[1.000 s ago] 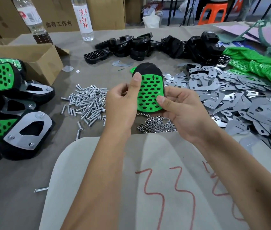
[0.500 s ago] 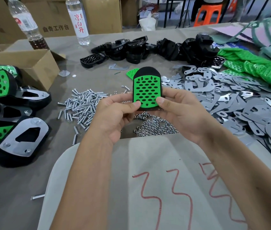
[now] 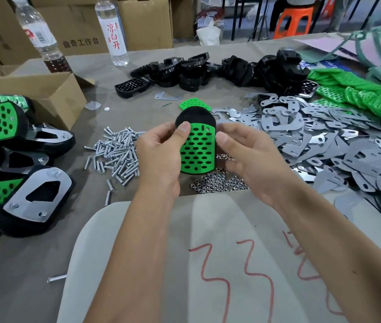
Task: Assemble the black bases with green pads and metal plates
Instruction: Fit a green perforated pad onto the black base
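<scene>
- Two hands carry one part above the middle of the tabletop: our left hand [image 3: 159,157] and right hand [image 3: 252,159] hold a rounded black plastic base [image 3: 195,116] with a perforated green rubber pad [image 3: 197,151] lying on its face.
- We see the left thumb [image 3: 183,128] pressing the pad's upper left corner, with the other left fingers curled behind the base; the right thumb [image 3: 222,137] presses the pad's right edge, and the remaining right fingers, loosely spread, reach behind and below it.
- We judge that the pad may not be fully seated. If we press only at the corners, the lower edge could stay lifted, and the holes for the bolts would then miss those in the base.
- We hold the part directly over the small heap of shiny steel nuts [image 3: 219,181] near the front edge of the tabletop. Should the part slip, it would scatter them into the pile of silver bolts [image 3: 114,155] just to the left.
- Flat grey metal plates [image 3: 324,141] lie in a loose drift along the right side of the tabletop. Reaching blindly there could drag several at once, or slide some off the edge.
- Finished black-and-green assemblies [image 3: 21,197] are stacked at the left edge; adding a poorly seated one would hide the fault.
</scene>
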{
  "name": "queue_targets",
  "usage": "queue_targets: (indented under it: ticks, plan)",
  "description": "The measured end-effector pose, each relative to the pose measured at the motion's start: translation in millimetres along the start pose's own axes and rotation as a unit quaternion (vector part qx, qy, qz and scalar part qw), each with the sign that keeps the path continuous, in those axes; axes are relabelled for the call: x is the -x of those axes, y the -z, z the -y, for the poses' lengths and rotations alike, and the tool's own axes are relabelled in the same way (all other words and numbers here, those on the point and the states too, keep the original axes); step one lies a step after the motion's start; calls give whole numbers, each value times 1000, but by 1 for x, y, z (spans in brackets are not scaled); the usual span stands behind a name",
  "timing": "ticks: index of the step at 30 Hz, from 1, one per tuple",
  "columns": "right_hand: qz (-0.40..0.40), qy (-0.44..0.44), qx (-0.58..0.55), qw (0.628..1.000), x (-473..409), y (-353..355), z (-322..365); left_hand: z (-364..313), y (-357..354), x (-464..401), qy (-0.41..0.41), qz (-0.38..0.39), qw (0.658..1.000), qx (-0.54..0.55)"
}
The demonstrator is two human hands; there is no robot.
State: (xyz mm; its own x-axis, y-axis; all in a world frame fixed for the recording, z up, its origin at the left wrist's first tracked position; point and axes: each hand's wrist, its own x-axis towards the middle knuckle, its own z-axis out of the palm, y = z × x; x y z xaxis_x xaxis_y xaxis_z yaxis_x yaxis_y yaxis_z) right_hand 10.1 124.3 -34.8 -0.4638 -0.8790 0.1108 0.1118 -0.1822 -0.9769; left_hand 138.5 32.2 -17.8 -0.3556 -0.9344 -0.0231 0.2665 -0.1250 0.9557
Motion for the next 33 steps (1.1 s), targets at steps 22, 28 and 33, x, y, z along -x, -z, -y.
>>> queue_targets:
  ticks: [22, 28, 33]
  plan:
    - [-72, 24, 33, 997, -3, 7, 2, 16, -5, 1, 23, 101, 986, -127]
    - [-115, 90, 260, 954, -2, 10, -2, 3, 5, -8, 50, -25, 997, -43]
    - [88, 197, 536, 816, 5, -31, -4, -19, 48, -25, -12, -193, 980, 43]
